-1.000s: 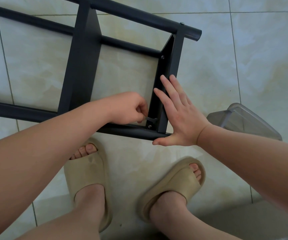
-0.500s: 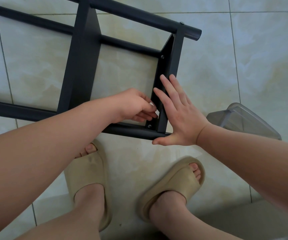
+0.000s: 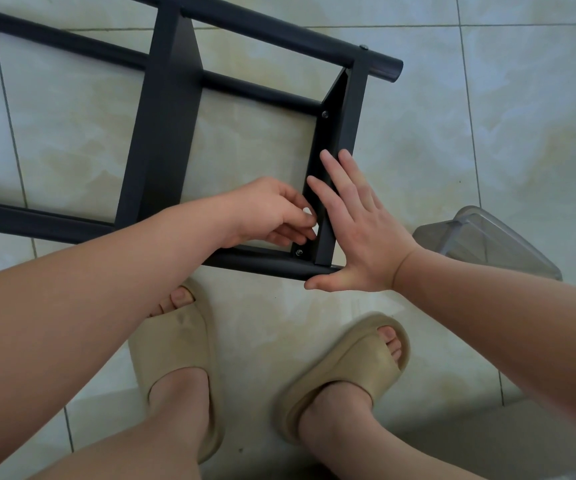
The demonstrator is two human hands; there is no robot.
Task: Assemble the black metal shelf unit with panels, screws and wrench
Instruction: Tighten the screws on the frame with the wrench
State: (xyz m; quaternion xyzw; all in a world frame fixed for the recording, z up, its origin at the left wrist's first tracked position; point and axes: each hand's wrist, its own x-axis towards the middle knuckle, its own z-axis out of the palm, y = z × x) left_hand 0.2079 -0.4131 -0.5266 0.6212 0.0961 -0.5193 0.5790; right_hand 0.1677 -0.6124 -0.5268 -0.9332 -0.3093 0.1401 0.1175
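The floor [image 3: 487,116] is laid with large glossy tiles, pale cream clouded with green and yellow and parted by thin dark grout lines. Two bare feet stand on it in thick beige open-toed slippers, the left slipper [image 3: 175,341] pointing almost straight ahead with its toes showing at the front, the right slipper [image 3: 356,355] turned outward to the right and set a little apart from it. Off to the right lies a clear plastic container [image 3: 487,240], greyish and tilted, resting on the tiles with its far corner cut off behind a forearm.
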